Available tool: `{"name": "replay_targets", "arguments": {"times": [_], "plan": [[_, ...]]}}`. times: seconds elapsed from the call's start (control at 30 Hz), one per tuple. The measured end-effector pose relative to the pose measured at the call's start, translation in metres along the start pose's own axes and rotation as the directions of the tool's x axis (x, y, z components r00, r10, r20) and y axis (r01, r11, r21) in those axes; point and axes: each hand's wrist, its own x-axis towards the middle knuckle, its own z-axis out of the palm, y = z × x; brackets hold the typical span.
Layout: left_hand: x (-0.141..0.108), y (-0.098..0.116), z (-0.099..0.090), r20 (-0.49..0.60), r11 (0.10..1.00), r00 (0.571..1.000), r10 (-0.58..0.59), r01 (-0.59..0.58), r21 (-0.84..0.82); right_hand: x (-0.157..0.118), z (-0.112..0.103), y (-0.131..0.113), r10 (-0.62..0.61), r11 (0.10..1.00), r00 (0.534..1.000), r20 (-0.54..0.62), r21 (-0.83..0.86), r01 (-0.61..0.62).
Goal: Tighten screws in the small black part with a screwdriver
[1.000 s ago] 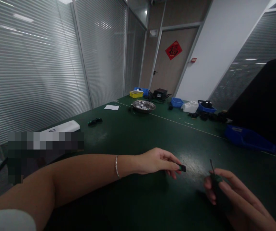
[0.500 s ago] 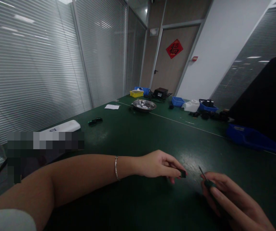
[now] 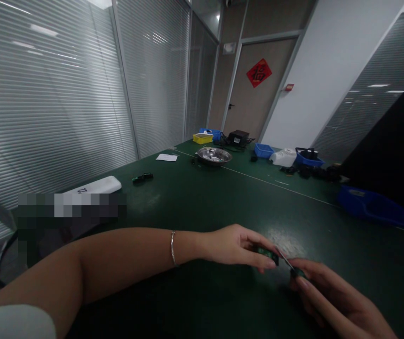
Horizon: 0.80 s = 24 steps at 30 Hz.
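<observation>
My left hand (image 3: 239, 247), a bracelet on its wrist, is closed on a small dark part with green on it (image 3: 267, 254). Fingers cover much of that part, so I cannot make out its kind. On the right, my right hand (image 3: 332, 292) grips a screwdriver (image 3: 286, 261) by its dark green handle. The thin metal shaft points up and left. Its tip lies close by the left fingertips and the end of the part; I cannot tell whether it touches.
Two small dark green pieces (image 3: 142, 178) lie at left near a white object (image 3: 99, 186). Farther back are white paper (image 3: 167, 157), a metal bowl of small parts (image 3: 199, 154), a yellow bin (image 3: 202, 139) and a black box (image 3: 239, 136). A blue bin (image 3: 378, 209) stands at right.
My right hand has moved the screwdriver leftward, its tip now beside the part in my left hand. The left hand has turned slightly, showing more of the part. The view shifted a little.
</observation>
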Motion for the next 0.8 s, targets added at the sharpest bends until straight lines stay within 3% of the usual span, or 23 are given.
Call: {"name": "replay_targets", "arguments": {"times": [0.23,0.53,0.67,0.8], "plan": [[0.001,-0.002,-0.001,-0.061,1.0,0.998,0.006,-0.006,0.008,0.0,-0.003,0.003,-0.029,1.0,1.0,-0.011,-0.011,0.029],[0.006,-0.005,0.002,-0.096,0.998,0.995,0.015,-0.021,-0.066,-0.013,0.015,-0.032,-0.101,0.984,0.994,-0.042,-0.15,0.094],[0.007,-0.006,0.001,-0.094,0.995,0.993,0.065,-0.073,-0.073,-0.015,0.017,-0.037,-0.178,0.969,0.984,0.006,-0.172,0.176],[0.006,-0.005,0.001,-0.108,0.996,0.992,0.061,-0.068,-0.059,-0.016,0.017,-0.039,-0.183,0.963,0.983,0.01,-0.199,0.181]]}}
